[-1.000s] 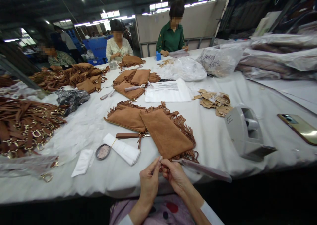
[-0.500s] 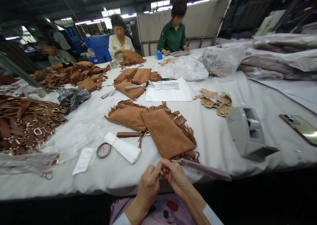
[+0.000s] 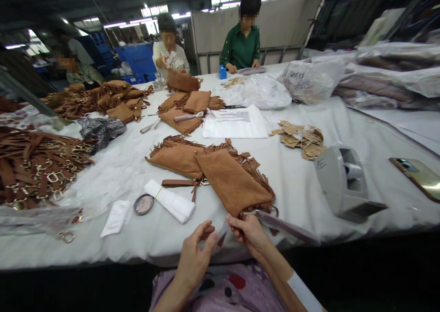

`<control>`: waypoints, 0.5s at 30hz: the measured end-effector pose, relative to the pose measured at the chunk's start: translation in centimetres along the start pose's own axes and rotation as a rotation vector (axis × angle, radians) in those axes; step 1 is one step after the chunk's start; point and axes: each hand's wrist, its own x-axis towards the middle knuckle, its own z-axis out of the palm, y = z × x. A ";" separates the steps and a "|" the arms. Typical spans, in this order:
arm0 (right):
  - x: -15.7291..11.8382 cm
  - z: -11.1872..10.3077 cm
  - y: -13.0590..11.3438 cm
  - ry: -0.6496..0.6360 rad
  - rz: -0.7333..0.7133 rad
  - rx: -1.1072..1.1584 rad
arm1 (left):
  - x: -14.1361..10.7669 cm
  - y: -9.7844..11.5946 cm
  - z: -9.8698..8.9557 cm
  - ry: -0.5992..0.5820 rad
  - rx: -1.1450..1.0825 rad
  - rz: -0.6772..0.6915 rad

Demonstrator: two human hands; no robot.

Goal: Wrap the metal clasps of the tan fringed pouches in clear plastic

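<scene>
My left hand is half curled, its thumb and fingers apart, with nothing seen in them. Close by, my right hand pinches a thin, translucent strip that hangs toward the left hand. Just beyond the right fingertips lies the lower corner of a brown suede fringed pouch. A strap in pale wrapping runs from that corner past my right hand to the right. Under the pouch's left side lies a second fringed pouch with a bare brown wrist strap.
Left are a tape roll, banded white sheets and a heap of brown straps. Right are paper tags, a grey tape dispenser and a phone. Co-workers sit across the table, near more pouches.
My hands, together before, have parted; the left moved left and opened. A translucent strip now shows between them. Across the table, a co-worker has raised a hand with something white.
</scene>
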 end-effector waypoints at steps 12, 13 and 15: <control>-0.3 -2.3 0.8 -0.051 -0.052 -0.101 | 2.2 1.0 4.5 -0.234 -0.288 -0.287; -0.3 -2.3 0.9 -0.058 -0.046 -0.095 | 2.2 1.0 4.4 -0.225 -0.266 -0.240; -0.4 -2.3 1.0 -0.067 -0.044 -0.074 | 2.4 0.8 4.3 -0.217 -0.231 -0.117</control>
